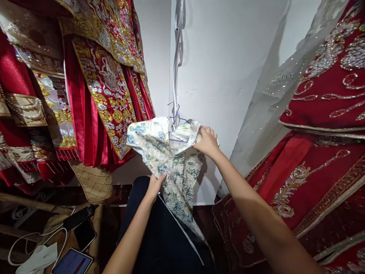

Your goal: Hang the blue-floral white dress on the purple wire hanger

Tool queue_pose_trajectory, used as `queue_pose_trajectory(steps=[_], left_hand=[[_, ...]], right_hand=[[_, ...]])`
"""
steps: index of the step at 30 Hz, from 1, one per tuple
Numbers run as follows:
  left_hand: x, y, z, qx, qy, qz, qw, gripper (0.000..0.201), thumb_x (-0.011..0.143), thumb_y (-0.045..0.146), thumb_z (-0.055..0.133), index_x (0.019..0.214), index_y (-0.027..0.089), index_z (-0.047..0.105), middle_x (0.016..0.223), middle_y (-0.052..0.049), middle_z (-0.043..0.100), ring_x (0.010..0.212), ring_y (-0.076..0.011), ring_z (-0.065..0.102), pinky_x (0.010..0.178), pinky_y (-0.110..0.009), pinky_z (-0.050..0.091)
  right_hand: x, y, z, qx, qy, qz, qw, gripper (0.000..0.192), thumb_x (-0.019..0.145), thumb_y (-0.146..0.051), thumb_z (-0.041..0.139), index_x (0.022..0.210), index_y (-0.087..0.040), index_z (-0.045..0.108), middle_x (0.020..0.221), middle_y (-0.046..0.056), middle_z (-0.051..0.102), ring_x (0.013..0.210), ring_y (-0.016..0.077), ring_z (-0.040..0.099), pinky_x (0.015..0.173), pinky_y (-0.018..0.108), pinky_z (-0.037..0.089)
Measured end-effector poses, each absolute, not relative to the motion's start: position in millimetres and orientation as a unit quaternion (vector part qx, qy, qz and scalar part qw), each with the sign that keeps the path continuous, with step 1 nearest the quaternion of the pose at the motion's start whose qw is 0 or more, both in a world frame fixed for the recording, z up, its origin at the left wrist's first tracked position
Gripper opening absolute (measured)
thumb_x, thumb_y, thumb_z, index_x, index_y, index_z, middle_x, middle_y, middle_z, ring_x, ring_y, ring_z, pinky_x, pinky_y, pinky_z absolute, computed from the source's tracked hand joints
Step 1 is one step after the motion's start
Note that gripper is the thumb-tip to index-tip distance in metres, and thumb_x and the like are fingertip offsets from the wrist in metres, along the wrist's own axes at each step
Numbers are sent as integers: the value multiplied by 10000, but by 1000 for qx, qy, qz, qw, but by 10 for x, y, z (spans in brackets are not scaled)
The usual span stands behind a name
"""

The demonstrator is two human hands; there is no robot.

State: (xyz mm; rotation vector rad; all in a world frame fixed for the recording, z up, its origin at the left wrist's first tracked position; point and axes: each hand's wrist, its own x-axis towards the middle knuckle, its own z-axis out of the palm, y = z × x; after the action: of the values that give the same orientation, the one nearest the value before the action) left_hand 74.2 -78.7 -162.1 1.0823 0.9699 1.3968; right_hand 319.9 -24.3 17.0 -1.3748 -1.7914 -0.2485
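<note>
A cream garment with a blue and green floral print (171,160) hangs on a thin wire hanger (175,129) from a white strap (178,57) running down the wall corner. My right hand (207,141) grips the garment's upper right edge near the hanger. My left hand (155,186) pinches the fabric lower down on its left side. The cloth drapes downward over a dark garment (162,236) below me.
Red robes with gold and silver embroidery (105,83) hang at the left. Another red beaded gown (322,152) and a sheer sequinned veil (268,114) fill the right. Phones (84,232), a tablet (72,262) and white cables (34,243) lie at the lower left.
</note>
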Motion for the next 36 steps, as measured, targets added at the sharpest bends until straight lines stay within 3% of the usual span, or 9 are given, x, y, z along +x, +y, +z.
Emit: queue_pose_trajectory(steps=[4, 7, 9, 11, 13, 19, 24, 30, 36], left_hand=[[831, -967, -1920, 383, 460, 641, 481, 544, 830, 509, 614, 1290, 219, 582, 1354, -109, 622, 1357, -319, 490, 1116, -449, 406], [881, -1158, -2090, 332, 480, 642, 497, 617, 868, 606, 523, 1364, 239, 527, 1411, -99, 577, 1389, -315, 452, 1116, -430, 419], [939, -1262, -2137, 341, 487, 639, 488, 665, 848, 630, 551, 1381, 235, 514, 1429, -94, 561, 1410, -312, 421, 1154, -421, 379], [1011, -1331, -2133, 381, 481, 630, 475, 686, 810, 597, 630, 1383, 236, 514, 1415, -89, 574, 1420, -307, 407, 1184, -420, 340], [1082, -1373, -2105, 419, 468, 621, 470, 692, 796, 547, 671, 1394, 242, 502, 1413, -82, 575, 1431, -288, 393, 1203, -408, 312], [1237, -1457, -2024, 464, 452, 618, 447, 668, 854, 491, 621, 1451, 265, 424, 1537, -46, 435, 1473, -232, 317, 1239, -358, 230], [1294, -1520, -1987, 502, 427, 606, 446, 621, 879, 475, 589, 1453, 303, 428, 1527, -36, 446, 1468, -230, 325, 1241, -363, 235], [1277, -1521, -2019, 509, 410, 616, 440, 606, 874, 438, 623, 1446, 354, 444, 1503, -31, 476, 1459, -244, 346, 1223, -367, 290], [1328, -1568, -2028, 504, 412, 637, 413, 534, 890, 396, 623, 1381, 204, 535, 1402, -122, 573, 1410, -287, 423, 1197, -435, 320]], right_hand=[[2869, -729, 2, -385, -794, 46, 469, 815, 733, -540, 745, 1454, -309, 444, 1520, 84, 410, 1405, 359, 335, 1139, 541, 294], [2596, -1149, -559, -358, -713, 194, 571, 623, 842, -496, 665, 1418, -337, 488, 1494, 57, 465, 1386, 307, 408, 1116, 505, 375], [2450, -1307, -1022, -363, -612, 295, 638, 456, 889, -477, 604, 1314, -313, 569, 1316, 91, 614, 1229, 304, 565, 1003, 496, 480], [2371, -1333, -1378, -396, -533, 362, 654, 296, 878, -501, 605, 1053, -273, 675, 971, 92, 710, 950, 305, 665, 822, 468, 538], [2368, -1268, -1526, -411, -515, 408, 632, 281, 826, -530, 656, 863, -253, 673, 735, 57, 666, 697, 263, 629, 643, 401, 509], [2436, -1135, -1348, -426, -540, 411, 599, 325, 720, -486, 776, 802, -243, 577, 627, -11, 545, 550, 167, 469, 518, 289, 348], [2431, -1248, -1488, -439, -536, 415, 589, 334, 770, -531, 708, 766, -258, 517, 540, -50, 440, 479, 148, 370, 484, 276, 262], [2499, -1280, -1408, -426, -582, 404, 563, 315, 793, -491, 713, 868, -237, 543, 581, -56, 457, 494, 129, 368, 503, 269, 286], [2433, -1306, -1399, -436, -578, 395, 566, 334, 820, -508, 683, 819, -205, 542, 610, -44, 461, 553, 125, 416, 547, 257, 335]])
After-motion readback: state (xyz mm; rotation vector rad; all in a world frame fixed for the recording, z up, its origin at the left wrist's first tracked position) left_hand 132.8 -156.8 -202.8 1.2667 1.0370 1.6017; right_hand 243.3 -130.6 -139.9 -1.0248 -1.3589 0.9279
